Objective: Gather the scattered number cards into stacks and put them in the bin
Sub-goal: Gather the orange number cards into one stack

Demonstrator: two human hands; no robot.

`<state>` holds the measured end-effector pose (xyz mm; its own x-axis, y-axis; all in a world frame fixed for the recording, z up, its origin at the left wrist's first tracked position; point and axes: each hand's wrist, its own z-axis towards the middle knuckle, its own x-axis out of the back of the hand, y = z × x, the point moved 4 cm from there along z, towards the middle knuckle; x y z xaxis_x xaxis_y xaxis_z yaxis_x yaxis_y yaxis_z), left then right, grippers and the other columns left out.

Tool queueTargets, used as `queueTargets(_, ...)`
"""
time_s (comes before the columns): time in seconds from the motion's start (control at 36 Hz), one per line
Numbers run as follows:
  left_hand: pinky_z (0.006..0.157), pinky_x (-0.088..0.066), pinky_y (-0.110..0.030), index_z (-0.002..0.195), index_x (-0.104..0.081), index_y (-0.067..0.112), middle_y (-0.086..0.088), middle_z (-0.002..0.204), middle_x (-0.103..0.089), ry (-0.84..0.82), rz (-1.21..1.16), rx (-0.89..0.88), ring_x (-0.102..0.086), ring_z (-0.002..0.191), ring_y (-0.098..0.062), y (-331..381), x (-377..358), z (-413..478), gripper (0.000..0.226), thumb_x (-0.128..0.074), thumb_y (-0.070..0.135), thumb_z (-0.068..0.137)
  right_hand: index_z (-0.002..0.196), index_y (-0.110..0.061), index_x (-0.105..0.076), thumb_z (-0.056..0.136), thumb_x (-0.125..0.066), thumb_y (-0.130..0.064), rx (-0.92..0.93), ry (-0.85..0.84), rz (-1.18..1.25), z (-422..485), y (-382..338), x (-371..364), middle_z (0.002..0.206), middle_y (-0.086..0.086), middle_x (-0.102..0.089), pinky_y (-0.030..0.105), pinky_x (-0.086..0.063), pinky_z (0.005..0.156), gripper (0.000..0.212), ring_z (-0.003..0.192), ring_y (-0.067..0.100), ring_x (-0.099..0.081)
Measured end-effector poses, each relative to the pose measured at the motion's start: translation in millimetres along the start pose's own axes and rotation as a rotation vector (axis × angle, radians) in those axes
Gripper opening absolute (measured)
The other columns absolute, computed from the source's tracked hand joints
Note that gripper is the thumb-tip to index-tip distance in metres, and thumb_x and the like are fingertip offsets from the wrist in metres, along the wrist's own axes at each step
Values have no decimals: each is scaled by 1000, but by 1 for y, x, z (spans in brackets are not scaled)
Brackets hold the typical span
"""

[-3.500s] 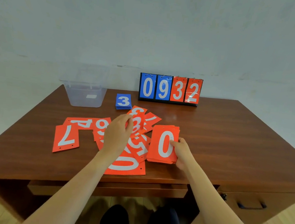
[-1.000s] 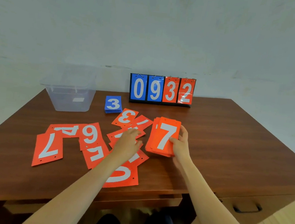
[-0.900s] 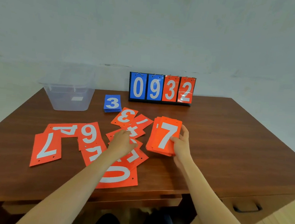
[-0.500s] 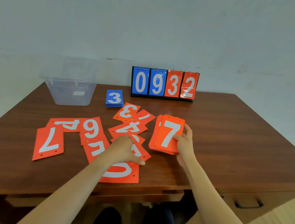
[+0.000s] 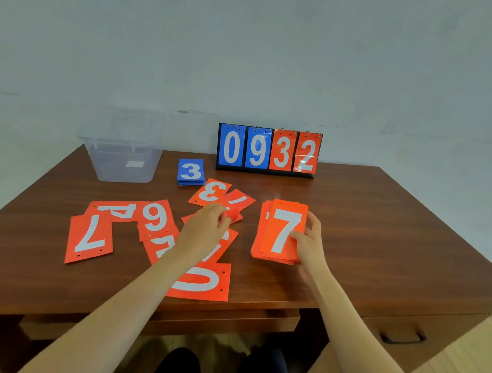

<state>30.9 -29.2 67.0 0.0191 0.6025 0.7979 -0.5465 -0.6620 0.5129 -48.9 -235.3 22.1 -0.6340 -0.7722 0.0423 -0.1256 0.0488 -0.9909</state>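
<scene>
A clear plastic bin stands at the upper left of the brown table, near its far edge. Below it, at the left of the frame, loose red cards lie flat on the wood: a 7 card nearest the left edge, an upside-down 4 card just above it, and a 6 card overlapping the 4's right end. Right of the bin sits a blue stack topped by a 3, apart from the red cards.

In the middle of the frame the left hand lies over a heap of overlapping red cards. Its fingers curl down onto the edge of one card, but blur hides whether they pinch it or only touch it. A 0 card lies below the hand, near the table's front edge, partly under the forearm. Above the hand lie a 3 card and a slanted card whose digit is half covered.

Behind them, against the wall, a flip scoreboard shows 0 9 3 2.

Right of centre, the right hand grips a red stack with a 7 on top, thumb on the face and fingers along its right edge. The stack's lower end is close to the table, well away from the bin. At the lower right a drawer handle shows.
</scene>
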Motion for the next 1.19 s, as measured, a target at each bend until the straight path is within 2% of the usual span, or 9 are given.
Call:
queueTargets(0.14, 82, -42, -19, 124, -54, 12, -5, 119, -59, 169, -186, -27, -57, 109, -17, 12, 31, 11, 29, -47, 19, 97, 142, -31, -24, 98, -48, -17, 80, -2, -31, -10, -12, 6, 141, 1, -43, 43, -47, 94, 52, 123, 24, -49)
queueTargets(0.44, 72, -57, -26, 124, -48, 26, 0, 117, -57, -166, -665, 66, -64, 90, -10, 40, 30, 20, 40, -64, 22, 87, 141, -35, -24, 96, -53, -21, 244, -193, -132, -20, -22, 5, 135, -10, -43, 18, -53, 71, 55, 111, 12, -54)
queueTargets(0.56, 88, -52, -32, 125, -49, 19, 2, 124, -53, -135, -530, 19, -56, 110, -15, 50, 11, 21, 44, -67, 20, 85, 131, -36, -37, 97, -49, -16, 210, -227, -94, -22, -26, 1, 130, -5, -47, 20, -53, 68, 40, 104, 15, -57)
queueTargets(0.67, 73, -50, -18, 123, -49, 18, -1, 126, -55, -65, -485, 14, -56, 108, -12, 53, -8, 26, 42, -67, 20, 85, 123, -34, -44, 99, -44, -21, 137, -229, -61, -22, -27, -4, 121, -1, -53, 23, -54, 64, 27, 95, 17, -62)
queueTargets(0.72, 77, -53, -24, 121, -50, 18, -3, 124, -58, -32, -479, 27, -59, 108, -17, 52, -15, 30, 40, -67, 20, 85, 121, -33, -46, 99, -46, -26, 115, -230, -27, -21, -26, -6, 118, -1, -56, 25, -55, 65, 23, 94, 18, -64)
queueTargets(0.83, 81, -51, -24, 125, -48, 18, -3, 123, -57, 5, -468, 47, -58, 108, -18, 48, -24, 37, 45, -68, 20, 84, 125, -33, -41, 88, -65, -27, 144, -252, -73, -19, -21, -11, 113, -8, -56, 20, -56, 60, 45, 92, 16, -64)
queueTargets(0.94, 78, -45, -19, 132, -40, 14, -3, 122, -52, 48, -449, 132, -51, 104, -13, 28, -27, 39, 56, -68, 20, 84, 135, -32, -35, 89, -63, -20, 124, -213, -70, -9, -7, -13, 128, -2, -51, 20, -56, 62, 56, 97, 15, -61)
queueTargets(1.03, 95, -42, -33, 132, -41, 10, -9, 133, -43, -97, -205, 198, -46, 121, -24, -1, -37, 37, 61, -71, 25, 81, 144, -32, -24, 93, -58, -20, 119, -168, -47, -2, 0, -13, 136, -1, -45, 21, -55, 70, 62, 106, 14, -56)
queueTargets(1.19, 105, -39, -40, 141, -33, 8, -14, 148, -31, -446, 263, 288, -32, 135, -30, -32, -51, 19, 89, -71, 52, 73, 147, -36, -12, 96, -53, -22, 126, -98, -28, 6, 8, -10, 144, -3, -37, 38, -51, 92, 67, 121, 18, -49)
